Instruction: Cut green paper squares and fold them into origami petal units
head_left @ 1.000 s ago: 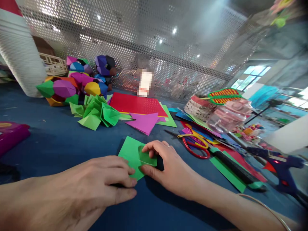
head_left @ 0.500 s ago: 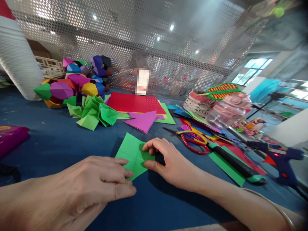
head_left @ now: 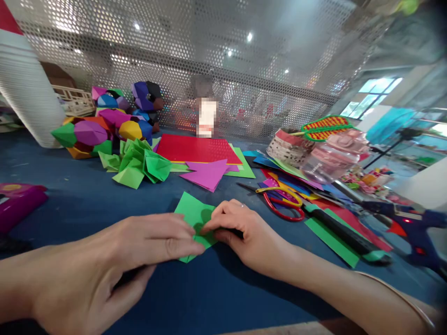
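Low in the middle of the frame a green paper square [head_left: 194,215] lies on the blue desk [head_left: 80,200], and both hands are on it. The left hand [head_left: 115,265] comes in from the lower left, its fingertips [head_left: 190,246] pressing the near edge of the paper in a pinching grip. The right hand [head_left: 244,235] meets it from the right — its fingers curled down, clenched on the paper's right side, a ring on one finger.

Just right of the hands lie red-and-yellow scissors [head_left: 282,202] on a spread of coloured sheets [head_left: 296,186]. Above the square sit a purple folded sheet [head_left: 206,174] and a red sheet [head_left: 195,149]. A heap of folded green pieces [head_left: 139,163] sits at centre left — paper balls [head_left: 87,132] behind it. A glue gun [head_left: 415,228] lies at the far right.
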`<move>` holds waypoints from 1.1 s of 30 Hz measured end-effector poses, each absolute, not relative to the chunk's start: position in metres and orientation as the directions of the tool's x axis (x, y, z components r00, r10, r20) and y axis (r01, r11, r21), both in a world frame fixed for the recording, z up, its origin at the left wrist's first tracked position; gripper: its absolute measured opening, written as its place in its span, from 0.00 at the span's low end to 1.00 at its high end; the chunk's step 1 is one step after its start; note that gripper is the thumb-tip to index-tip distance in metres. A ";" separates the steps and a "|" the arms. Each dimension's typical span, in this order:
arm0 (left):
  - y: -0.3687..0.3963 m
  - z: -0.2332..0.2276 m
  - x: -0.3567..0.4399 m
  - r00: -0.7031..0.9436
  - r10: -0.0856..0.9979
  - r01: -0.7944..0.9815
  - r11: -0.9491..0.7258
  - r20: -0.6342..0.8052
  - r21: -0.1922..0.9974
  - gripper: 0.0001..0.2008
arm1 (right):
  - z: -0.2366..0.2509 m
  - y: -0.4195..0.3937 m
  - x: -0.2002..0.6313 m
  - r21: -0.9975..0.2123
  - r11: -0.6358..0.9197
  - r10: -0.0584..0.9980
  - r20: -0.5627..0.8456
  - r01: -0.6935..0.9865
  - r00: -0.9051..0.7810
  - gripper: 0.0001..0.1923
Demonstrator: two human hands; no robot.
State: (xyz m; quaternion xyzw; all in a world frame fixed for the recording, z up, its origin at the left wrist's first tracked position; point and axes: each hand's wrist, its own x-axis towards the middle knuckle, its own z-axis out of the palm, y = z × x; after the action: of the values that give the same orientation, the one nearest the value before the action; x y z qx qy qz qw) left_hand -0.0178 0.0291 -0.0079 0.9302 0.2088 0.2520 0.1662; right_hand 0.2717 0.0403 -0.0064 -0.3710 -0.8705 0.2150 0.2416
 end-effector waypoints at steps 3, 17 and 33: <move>0.041 0.001 -0.018 0.849 0.467 0.355 -0.850 0.245 0.391 0.34 | -0.011 0.040 0.274 -0.499 0.741 0.648 0.355 0.450 -0.673 0.19; 0.047 0.006 0.003 0.839 0.450 0.175 -0.756 0.306 0.631 0.11 | 0.001 0.033 0.272 -0.141 0.956 0.289 0.330 0.256 -0.899 0.19; 0.044 0.003 0.028 0.704 0.691 0.453 -0.617 0.167 0.643 0.07 | 0.002 0.024 0.270 -0.217 0.952 0.280 0.327 0.217 -0.902 0.17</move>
State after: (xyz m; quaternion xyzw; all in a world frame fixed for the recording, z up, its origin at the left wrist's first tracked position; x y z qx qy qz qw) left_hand 0.0283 0.0440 0.0034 0.8759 0.3266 0.2036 0.2911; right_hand 0.2697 0.0239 0.0024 -0.1281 -0.9713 0.0878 0.1801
